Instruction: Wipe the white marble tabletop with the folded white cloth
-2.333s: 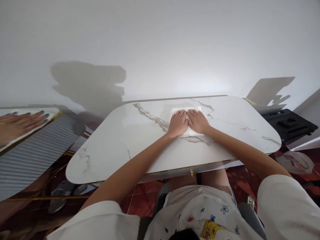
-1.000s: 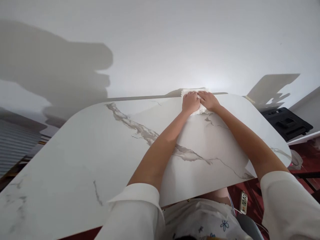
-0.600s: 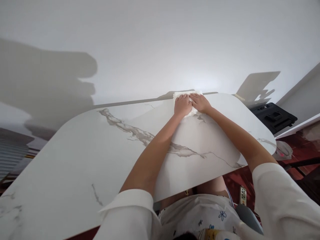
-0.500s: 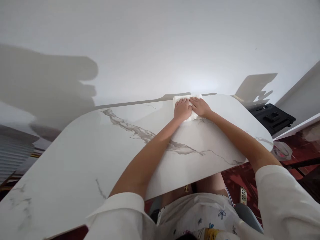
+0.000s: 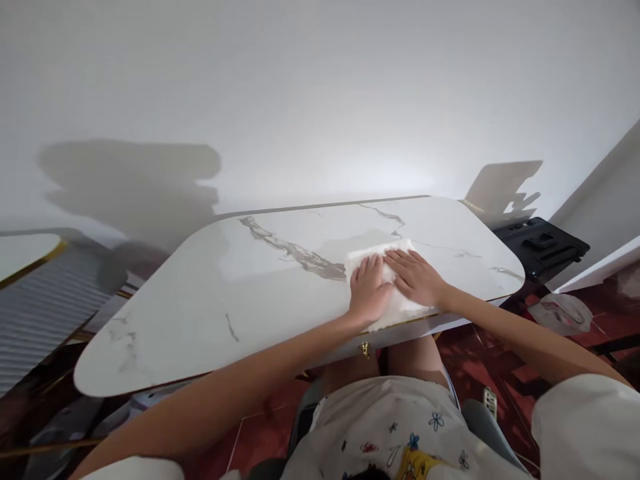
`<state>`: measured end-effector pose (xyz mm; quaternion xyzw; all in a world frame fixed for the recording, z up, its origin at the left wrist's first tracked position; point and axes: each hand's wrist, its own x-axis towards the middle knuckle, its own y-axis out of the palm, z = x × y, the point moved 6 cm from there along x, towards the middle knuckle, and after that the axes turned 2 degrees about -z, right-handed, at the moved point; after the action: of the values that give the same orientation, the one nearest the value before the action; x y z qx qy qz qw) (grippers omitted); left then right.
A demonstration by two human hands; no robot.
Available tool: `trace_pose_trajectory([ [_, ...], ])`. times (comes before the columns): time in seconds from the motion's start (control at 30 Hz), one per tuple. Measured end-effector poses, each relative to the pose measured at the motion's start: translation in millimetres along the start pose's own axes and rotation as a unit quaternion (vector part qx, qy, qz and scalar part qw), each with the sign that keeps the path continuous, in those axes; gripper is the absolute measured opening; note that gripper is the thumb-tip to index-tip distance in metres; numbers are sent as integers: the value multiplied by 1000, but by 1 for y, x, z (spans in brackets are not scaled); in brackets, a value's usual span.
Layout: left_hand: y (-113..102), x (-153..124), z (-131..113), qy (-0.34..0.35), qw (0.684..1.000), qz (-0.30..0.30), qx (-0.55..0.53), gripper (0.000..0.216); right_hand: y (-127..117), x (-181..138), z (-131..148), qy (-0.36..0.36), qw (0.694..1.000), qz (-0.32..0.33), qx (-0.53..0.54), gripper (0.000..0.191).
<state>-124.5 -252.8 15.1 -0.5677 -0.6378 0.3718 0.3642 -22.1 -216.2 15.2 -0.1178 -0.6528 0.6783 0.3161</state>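
Note:
A folded white cloth (image 5: 367, 255) lies on the white marble table (image 5: 260, 280), close to the near edge. My left hand (image 5: 369, 291) lies flat on the cloth's left part, fingers stretched out and together. My right hand (image 5: 416, 276) rests flat beside it on the cloth's right part, fingers pointing left toward the other hand. Both palms press down on the cloth and cover most of it.
A black case (image 5: 540, 245) stands past the table's right end. A second gold-edged tabletop (image 5: 25, 250) and a ribbed grey panel (image 5: 45, 310) are at the far left. Red tiled floor (image 5: 480, 360) shows under the table. A white wall (image 5: 320, 87) rises behind.
Both hands have slid the cloth from the table's far edge back to the near edge, and I have leaned back from the table. The other person's hand at the far left is gone.

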Motion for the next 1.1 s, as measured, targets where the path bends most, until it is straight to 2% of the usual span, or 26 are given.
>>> trace_pose_trajectory([
  [0.1, 10, -20, -18, -38, 998, 32, -31, 70, -9, -28, -1, -23, 1000, 9, 18, 55],
  [0.2, 22, -22, -42, -53, 996, 47, -61, 71, -19, -48, -18, -36, 999, 12, 31, 53],
  [0.33, 40, -7, -76, -29, 992, 70, -98, 68, -28, -68, -55, -21, 999, 4, 24, 52],
  [0.47, 53, 27, -104, -3, 991, 66, -119, 65, -32, -71, -104, 9, 1000, -18, 8, 50],
  [0.6, 60, 74, -117, 16, 992, 34, -118, 60, -29, -46, -153, 26, 999, -31, -8, 48],
  [0.77, 59, 137, -105, 28, 997, -3, -78, 57, -19, 13, -193, 15, 999, -37, -21, 50],
  [0.9, 48, 187, -83, 38, 997, -55, -46, 52, -8, 66, -212, 10, 998, -60, -29, 49],
  [1.0, 38, 215, -70, 67, 993, -101, -14, 47, -3, 99, -220, 34, 996, -81, -33, 47],
  [1.1, 34, 229, -65, 100, 987, -128, 16, 44, -18, 119, -211, 84, 988, -115, -67, 47],
])
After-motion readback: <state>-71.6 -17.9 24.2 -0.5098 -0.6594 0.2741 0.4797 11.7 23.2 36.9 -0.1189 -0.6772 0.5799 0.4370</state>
